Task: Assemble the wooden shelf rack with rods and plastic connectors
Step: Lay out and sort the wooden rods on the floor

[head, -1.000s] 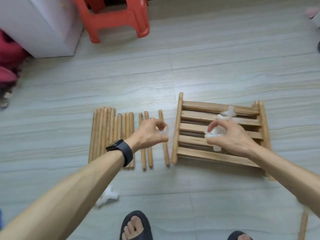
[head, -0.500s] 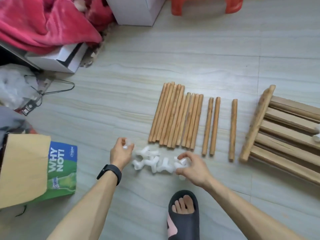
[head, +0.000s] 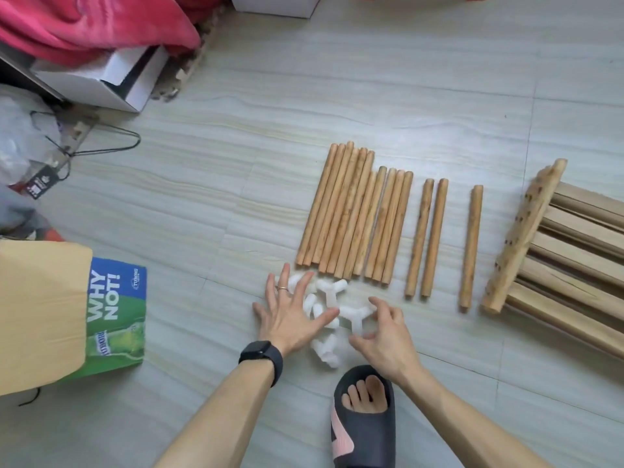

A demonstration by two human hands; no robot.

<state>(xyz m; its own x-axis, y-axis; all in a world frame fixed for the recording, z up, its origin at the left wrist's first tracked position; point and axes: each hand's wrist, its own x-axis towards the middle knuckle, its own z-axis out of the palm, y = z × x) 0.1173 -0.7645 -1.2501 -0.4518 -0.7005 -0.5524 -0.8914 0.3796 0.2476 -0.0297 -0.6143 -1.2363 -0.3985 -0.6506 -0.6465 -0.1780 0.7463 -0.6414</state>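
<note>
Plastic connectors are apparently being sorted on the floor by the rods: left hand splayed flat, right hand loosely cupped, holding nothing. Next: pinching one.

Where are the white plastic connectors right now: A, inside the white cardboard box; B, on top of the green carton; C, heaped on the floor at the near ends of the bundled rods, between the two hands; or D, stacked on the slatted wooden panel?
C: the white connectors lie heaped on the floor just below the near ends of the rods, with the left hand spread over them and the right hand at their right edge.
</note>
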